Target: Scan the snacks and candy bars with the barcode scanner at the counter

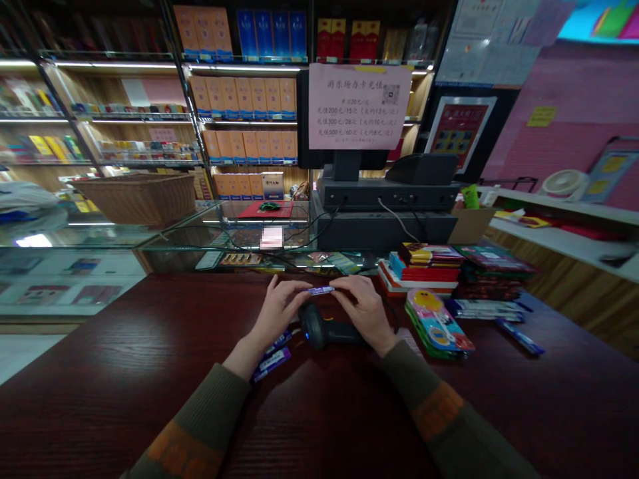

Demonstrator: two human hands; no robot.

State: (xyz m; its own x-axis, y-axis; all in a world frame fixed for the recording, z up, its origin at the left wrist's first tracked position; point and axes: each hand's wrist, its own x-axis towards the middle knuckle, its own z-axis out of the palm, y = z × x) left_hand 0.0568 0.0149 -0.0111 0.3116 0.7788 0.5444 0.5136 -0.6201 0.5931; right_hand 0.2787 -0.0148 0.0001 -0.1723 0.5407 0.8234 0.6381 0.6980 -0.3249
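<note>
Between my two hands a small purple-and-white wrapped stick (320, 291) is held level by its ends. My left hand (280, 307) pinches the left end, and my right hand (365, 307) pinches the right end. Just below it, a black barcode scanner (313, 327) lies on the dark wooden table (124, 372), its handle partly behind my right hand. Several similar purple packets (273, 360) lie beside my left wrist, partly covered by it. To the right of my right hand are colourful cartoon-printed packs (439, 322), stacked flat.
Stacked boxes (432, 266) and dark packs (492, 269) stand at the table's right back, with more purple sticks (519, 336) nearby. Behind are a glass counter (170, 239), a cash register (389, 206) with a paper sign (357, 106), and a wicker basket (140, 198).
</note>
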